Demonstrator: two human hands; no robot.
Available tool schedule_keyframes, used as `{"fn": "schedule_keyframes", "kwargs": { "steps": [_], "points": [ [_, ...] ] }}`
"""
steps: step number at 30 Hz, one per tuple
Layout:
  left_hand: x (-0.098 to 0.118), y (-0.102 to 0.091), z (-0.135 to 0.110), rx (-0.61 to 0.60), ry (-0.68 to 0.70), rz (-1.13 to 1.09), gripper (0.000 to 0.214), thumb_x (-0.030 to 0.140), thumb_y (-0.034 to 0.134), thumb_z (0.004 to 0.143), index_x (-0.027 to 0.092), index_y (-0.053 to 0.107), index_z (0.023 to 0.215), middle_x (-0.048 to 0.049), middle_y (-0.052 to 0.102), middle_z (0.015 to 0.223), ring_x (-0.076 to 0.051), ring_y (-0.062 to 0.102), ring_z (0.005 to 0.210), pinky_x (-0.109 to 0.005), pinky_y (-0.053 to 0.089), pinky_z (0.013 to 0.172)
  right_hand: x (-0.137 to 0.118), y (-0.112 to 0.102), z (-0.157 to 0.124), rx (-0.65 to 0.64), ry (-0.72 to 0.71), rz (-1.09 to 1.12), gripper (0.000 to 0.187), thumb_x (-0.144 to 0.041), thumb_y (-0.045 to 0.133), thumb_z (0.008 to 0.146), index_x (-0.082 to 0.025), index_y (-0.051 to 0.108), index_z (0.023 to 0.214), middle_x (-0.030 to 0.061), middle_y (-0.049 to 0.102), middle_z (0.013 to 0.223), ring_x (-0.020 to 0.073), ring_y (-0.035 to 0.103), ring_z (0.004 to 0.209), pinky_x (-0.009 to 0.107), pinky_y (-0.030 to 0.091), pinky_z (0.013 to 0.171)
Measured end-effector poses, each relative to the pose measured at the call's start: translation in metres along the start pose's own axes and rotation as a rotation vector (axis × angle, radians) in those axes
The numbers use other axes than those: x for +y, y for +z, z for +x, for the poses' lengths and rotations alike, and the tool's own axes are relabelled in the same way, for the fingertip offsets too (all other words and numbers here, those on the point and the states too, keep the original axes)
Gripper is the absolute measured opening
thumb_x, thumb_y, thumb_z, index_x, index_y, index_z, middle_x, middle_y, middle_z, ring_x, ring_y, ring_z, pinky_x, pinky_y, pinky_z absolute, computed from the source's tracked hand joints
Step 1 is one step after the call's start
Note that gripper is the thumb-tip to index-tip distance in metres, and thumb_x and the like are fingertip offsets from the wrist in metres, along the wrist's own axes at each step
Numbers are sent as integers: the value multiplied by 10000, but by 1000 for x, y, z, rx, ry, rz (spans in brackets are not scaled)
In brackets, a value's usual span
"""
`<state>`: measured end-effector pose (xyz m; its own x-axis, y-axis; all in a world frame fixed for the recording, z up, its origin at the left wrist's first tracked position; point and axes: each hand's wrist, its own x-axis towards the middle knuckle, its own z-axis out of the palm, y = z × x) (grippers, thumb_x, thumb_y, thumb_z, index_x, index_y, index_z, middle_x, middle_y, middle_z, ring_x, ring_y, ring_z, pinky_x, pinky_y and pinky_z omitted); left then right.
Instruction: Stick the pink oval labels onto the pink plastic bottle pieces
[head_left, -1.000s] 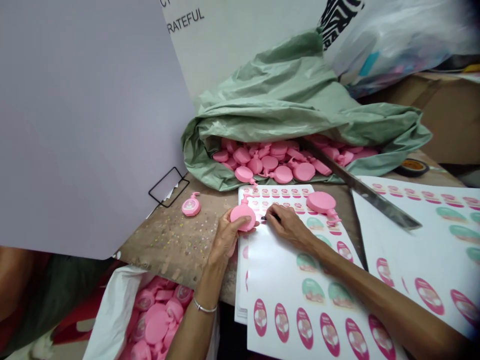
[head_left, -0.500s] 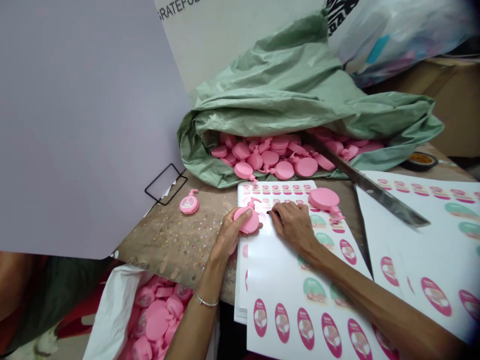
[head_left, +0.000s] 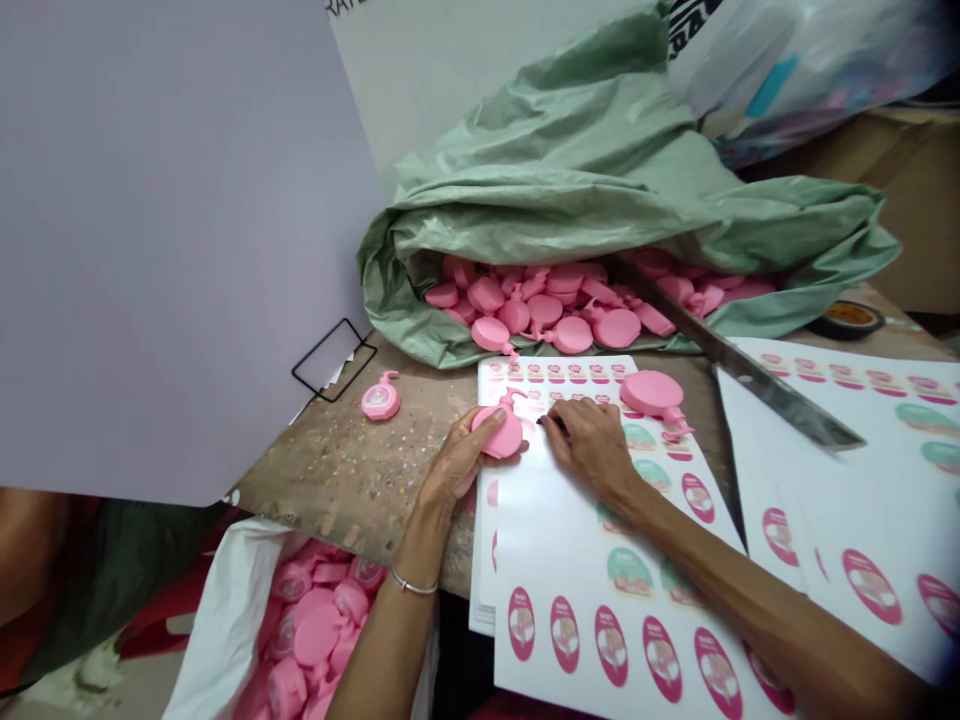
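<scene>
My left hand (head_left: pixel 459 462) is closed around a pink round plastic piece (head_left: pixel 501 432) with a small pump-shaped top, held at the left edge of a sticker sheet (head_left: pixel 562 520). My right hand (head_left: pixel 592 442) rests on that sheet, its fingertips pinched on something small and dark near the rows of little pink stickers. Another pink piece (head_left: pixel 651 393) lies on the sheet just right of my right hand. One stickered pink piece (head_left: pixel 381 400) lies alone on the worn table (head_left: pixel 352 470).
A green plastic bag (head_left: pixel 600 190) at the back spills several pink pieces. A white bag (head_left: pixel 300 630) below the table edge holds more. A long metal blade (head_left: pixel 750 375) lies over further sticker sheets (head_left: pixel 855 470) at right. A grey board (head_left: pixel 165 230) fills the left.
The view has shifted slightly. My right hand has edged right along the sticker rows while the left keeps hold of the pink piece.
</scene>
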<state>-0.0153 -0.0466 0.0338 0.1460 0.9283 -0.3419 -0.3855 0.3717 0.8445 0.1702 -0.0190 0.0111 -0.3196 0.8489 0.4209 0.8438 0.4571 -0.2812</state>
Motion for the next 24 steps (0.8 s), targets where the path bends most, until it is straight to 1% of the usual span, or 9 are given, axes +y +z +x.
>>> {"fn": "schedule_keyframes", "kwargs": {
  "steps": [2,5,8,11,15,18,21,24],
  "points": [
    [-1,-1,0,-7,-3,-2,430,405,706,778,121,600,1083,-110,680,949,-196,708,702,-246,574,569,0,-1,-1,-4,-23,-53,197,-235,453,905,-169,570,762,49,648,730,192,530,768,339,225,722],
    [0,-1,1,-13,-18,-3,415,399,708,778,122,599,1067,-110,680,950,-197,709,706,-242,572,570,-1,-2,-1,-35,-13,-10,191,-226,457,892,-172,564,743,42,642,703,185,529,742,333,234,722],
    [2,0,0,-12,-27,-4,425,396,717,769,121,599,1071,-113,681,950,-195,707,704,-242,571,573,0,-3,-1,-72,36,64,167,-244,479,869,-178,557,737,36,651,715,182,539,735,324,255,724],
    [2,1,0,-9,-25,5,430,389,723,764,122,598,1076,-119,680,963,-193,706,709,-245,571,578,-2,-5,5,-129,119,109,176,-337,536,830,-186,553,740,33,658,732,188,549,728,321,283,722],
    [-1,-1,0,-22,-6,34,413,400,698,786,116,594,1067,-122,680,968,-192,703,712,-258,575,596,-5,-14,20,-275,316,196,214,-411,563,764,-207,533,710,1,630,677,161,533,635,287,302,622],
    [-3,-2,0,-19,19,55,424,411,680,800,118,590,1093,-124,678,986,-190,700,722,-266,579,606,-5,-20,33,-418,416,271,239,-453,570,734,-219,531,705,-25,625,671,141,529,611,266,307,570],
    [-3,-1,0,-12,46,72,459,424,683,794,122,588,1127,-124,675,1005,-183,696,718,-266,578,606,-2,-21,44,-528,479,271,287,-505,585,709,-220,557,702,-21,638,690,145,550,647,256,323,562],
    [-3,1,-2,-2,70,94,499,449,694,775,119,596,1137,-116,679,975,-175,687,694,-270,573,608,-1,-19,51,-577,483,243,311,-528,602,683,-217,585,693,1,645,696,164,560,658,264,325,558]
  ]
}}
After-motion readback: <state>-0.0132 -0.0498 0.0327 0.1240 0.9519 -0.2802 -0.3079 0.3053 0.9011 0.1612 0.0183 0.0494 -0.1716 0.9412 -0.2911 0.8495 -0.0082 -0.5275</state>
